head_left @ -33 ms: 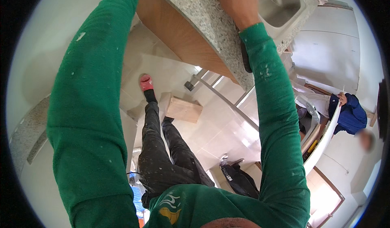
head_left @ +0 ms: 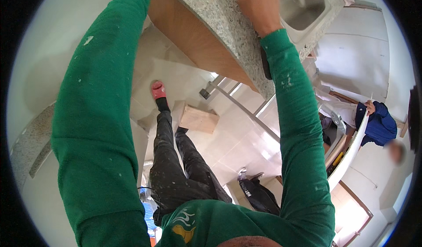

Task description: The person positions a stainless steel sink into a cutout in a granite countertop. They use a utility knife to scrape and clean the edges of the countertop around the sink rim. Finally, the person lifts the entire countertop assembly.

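My right hand [head_left: 259,9] is closed in a fist over the speckled grey granite countertop [head_left: 215,16], beside a metal sink basin [head_left: 303,9]. The top edge of the picture cuts off its fingertips, so what they grip cannot be made out. A dark oblong thing [head_left: 266,64] shows partly behind my right sleeve at the counter's edge. My left arm [head_left: 99,110], in a green sleeve with white specks, reaches up past the counter's left end. That hand lies beyond the top edge of the picture.
Below the counter are a wooden panel [head_left: 189,31] and a metal ladder-like frame [head_left: 244,106]. A wooden box [head_left: 199,118] stands on the tiled floor by my feet. At the right, another person [head_left: 380,124] in dark blue holds a curved white panel [head_left: 351,152].
My right hand and forearm have shifted slightly down, toward me. The left arm has hardly moved, and the fist stays closed.
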`<state>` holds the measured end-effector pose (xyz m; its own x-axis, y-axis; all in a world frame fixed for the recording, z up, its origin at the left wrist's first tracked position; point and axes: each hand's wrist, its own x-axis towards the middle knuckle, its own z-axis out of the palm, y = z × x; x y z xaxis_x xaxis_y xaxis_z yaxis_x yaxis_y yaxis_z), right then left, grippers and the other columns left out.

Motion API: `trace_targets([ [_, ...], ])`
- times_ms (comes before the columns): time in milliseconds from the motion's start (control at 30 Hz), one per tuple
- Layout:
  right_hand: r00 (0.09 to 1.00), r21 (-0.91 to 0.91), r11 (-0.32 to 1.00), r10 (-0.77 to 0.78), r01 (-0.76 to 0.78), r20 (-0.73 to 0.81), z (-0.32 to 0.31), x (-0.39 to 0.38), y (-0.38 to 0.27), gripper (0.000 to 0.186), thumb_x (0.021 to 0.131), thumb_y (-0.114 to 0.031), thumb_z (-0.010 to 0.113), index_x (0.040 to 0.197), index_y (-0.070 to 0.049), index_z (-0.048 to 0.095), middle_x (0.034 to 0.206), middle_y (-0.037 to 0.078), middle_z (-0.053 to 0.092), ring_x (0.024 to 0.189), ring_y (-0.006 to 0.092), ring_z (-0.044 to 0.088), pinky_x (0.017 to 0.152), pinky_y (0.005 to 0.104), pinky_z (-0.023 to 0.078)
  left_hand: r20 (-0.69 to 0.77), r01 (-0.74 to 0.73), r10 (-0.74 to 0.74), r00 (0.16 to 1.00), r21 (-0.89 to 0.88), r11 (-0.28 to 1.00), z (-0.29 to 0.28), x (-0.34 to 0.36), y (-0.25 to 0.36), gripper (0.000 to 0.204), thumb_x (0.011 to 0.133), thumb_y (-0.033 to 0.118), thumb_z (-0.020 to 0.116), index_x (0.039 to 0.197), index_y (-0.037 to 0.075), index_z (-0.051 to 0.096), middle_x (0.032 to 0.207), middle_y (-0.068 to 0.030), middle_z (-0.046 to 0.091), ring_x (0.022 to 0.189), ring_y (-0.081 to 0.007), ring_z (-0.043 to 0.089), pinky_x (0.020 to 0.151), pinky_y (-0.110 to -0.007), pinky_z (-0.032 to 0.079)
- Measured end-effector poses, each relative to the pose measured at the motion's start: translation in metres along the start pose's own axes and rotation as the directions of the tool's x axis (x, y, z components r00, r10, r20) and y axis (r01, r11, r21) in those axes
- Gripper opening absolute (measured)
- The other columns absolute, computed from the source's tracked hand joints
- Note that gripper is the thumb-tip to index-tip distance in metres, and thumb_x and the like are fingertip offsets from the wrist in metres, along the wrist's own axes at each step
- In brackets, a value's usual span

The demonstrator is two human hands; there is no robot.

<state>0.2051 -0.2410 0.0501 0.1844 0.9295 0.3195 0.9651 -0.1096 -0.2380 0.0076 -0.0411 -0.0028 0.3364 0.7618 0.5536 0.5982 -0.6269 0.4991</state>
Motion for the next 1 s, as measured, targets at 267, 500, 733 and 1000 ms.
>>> trace_targets([
  [267, 0.996, 0.042, 0.997, 0.069, -0.072, 0.056, -0.003, 0.005, -0.008, 0.024, 0.100, -0.011, 0.052, 0.122, -0.001, 0.054, 0.086, 0.033, 0.068, 0.078, 0.0525, 0.068, 0.073, 0.0605, 0.053, -0.009, 0.008, -0.009, 1.000, -0.036, 0.999, -0.001, 0.000, 0.000, 0.023, 0.094, 0.022, 0.065, 0.100, 0.001, 0.071, 0.108, -0.0225, 0.067, 0.103, -0.0446, 0.062, 0.092, -0.053, 0.050],
  [500, 1.000, 0.039, 0.999, 0.018, -0.017, -0.026, 0.000, 0.009, -0.010, 0.024, 0.099, -0.011, 0.055, 0.121, -0.001, 0.056, 0.086, 0.035, 0.068, 0.081, 0.0525, 0.068, 0.073, 0.0603, 0.052, -0.040, 0.008, -0.009, 0.999, -0.020, 1.000, -0.002, 0.001, 0.000, 0.023, 0.095, 0.022, 0.065, 0.100, 0.001, 0.072, 0.107, -0.0230, 0.067, 0.103, -0.0446, 0.062, 0.093, -0.053, 0.050],
  [733, 0.997, 0.052, 0.996, 0.072, -0.072, 0.004, -0.002, 0.003, -0.009, 0.024, 0.099, -0.010, 0.055, 0.121, -0.001, 0.057, 0.086, 0.035, 0.068, 0.082, 0.0524, 0.068, 0.073, 0.0599, 0.053, -0.020, 0.026, -0.026, 0.999, 0.009, 1.000, -0.004, 0.000, 0.001, 0.024, 0.094, 0.022, 0.065, 0.100, 0.000, 0.072, 0.109, -0.0230, 0.066, 0.105, -0.0452, 0.063, 0.094, -0.054, 0.050],
  [1000, 0.997, 0.045, 0.997, 0.070, -0.068, -0.037, 0.001, 0.001, -0.008, 0.019, 0.098, -0.010, 0.056, 0.116, -0.003, 0.058, 0.080, 0.033, 0.068, 0.075, 0.0527, 0.068, 0.068, 0.0613, 0.053, -0.035, 0.029, -0.030, 0.999, -0.008, 1.000, -0.002, -0.001, 0.003, 0.023, 0.094, 0.021, 0.066, 0.099, 0.000, 0.073, 0.109, -0.0228, 0.066, 0.103, -0.0452, 0.062, 0.093, -0.054, 0.050],
])
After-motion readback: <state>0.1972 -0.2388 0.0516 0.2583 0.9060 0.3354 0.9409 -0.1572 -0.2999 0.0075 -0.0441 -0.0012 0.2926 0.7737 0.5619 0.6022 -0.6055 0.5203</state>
